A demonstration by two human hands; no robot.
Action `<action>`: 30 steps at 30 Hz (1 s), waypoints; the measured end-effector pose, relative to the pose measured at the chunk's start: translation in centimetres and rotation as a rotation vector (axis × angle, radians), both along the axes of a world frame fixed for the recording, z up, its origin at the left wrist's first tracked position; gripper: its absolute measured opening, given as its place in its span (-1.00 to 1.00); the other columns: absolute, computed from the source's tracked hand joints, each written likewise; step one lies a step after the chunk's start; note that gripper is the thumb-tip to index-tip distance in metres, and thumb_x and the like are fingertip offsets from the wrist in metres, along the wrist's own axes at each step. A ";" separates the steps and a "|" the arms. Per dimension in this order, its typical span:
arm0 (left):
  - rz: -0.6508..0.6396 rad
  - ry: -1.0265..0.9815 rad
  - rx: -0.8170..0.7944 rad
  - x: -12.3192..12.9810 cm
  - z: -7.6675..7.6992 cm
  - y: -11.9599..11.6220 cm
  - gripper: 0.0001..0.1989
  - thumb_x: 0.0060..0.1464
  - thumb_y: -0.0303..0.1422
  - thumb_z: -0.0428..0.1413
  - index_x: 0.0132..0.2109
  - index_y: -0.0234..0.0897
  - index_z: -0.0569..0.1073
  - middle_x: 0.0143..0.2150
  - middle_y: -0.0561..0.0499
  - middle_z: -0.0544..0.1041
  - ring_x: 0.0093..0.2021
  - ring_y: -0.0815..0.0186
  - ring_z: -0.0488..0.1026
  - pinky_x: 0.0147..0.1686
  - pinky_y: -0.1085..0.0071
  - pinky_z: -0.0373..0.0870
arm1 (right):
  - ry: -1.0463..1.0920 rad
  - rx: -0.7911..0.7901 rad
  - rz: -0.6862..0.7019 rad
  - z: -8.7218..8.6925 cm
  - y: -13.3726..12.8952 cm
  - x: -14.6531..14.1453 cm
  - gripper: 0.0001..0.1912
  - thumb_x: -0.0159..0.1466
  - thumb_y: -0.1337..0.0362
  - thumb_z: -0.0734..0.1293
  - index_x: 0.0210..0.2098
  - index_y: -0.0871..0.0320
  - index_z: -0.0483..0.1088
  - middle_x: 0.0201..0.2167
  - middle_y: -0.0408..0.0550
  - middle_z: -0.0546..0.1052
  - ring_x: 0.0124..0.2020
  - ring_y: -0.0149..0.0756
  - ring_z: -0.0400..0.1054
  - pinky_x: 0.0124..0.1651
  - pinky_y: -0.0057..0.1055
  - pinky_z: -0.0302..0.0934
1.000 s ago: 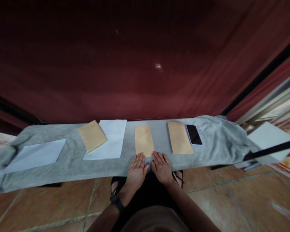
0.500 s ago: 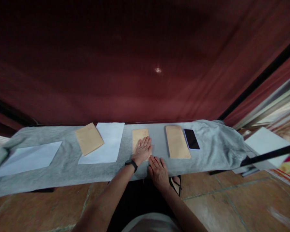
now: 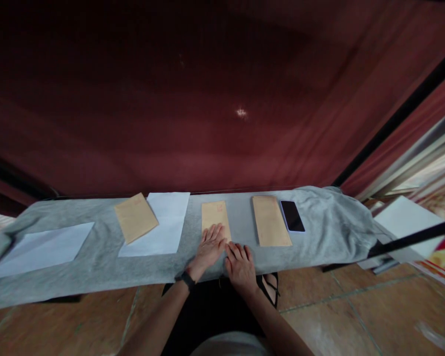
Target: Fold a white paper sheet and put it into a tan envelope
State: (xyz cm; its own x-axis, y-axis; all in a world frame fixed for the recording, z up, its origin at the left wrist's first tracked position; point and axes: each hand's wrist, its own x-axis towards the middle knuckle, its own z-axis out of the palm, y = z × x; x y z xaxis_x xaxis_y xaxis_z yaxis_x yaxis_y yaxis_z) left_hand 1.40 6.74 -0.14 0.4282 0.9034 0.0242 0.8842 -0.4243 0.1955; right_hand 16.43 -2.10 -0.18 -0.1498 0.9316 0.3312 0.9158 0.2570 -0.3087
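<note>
A brown paper envelope (image 3: 214, 212) with a small red print lies flat on the grey cloth in front of me. My left hand (image 3: 210, 246), a dark band on its wrist, rests flat on the envelope's lower part with fingers stretched out. Beside it, my right hand (image 3: 241, 267) lies palm down near the envelope's lower right corner, its fingertips at or just next to the edge. The fingers are extended and I see nothing gripped in either hand. Part of the envelope is hidden under the left hand.
More brown envelopes (image 3: 271, 222) lie to the right, beside a phone (image 3: 292, 216). Leftward, another envelope (image 3: 135, 217) overlaps white paper sheets (image 3: 166, 225), and further white paper (image 3: 44, 249) lies at far left. A dark red curtain (image 3: 222, 168) hangs behind the grey cloth (image 3: 107, 267).
My left hand has slid down the envelope toward me, uncovering more of its upper part and the red print. My right hand has stayed nearly in place.
</note>
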 end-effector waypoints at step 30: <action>0.515 -1.213 -0.308 2.7 3.3 -1.8 -0.40 0.20 -0.21 0.11 0.33 -0.29 0.22 0.07 -0.21 0.54 0.03 0.18 0.53 -0.06 0.31 0.50 | 1.247 -0.384 -0.216 2.4 5.2 -1.3 -0.62 0.31 0.01 0.20 -0.45 0.14 0.41 -0.50 0.01 0.57 -0.41 -0.20 0.51 -0.29 -0.30 0.43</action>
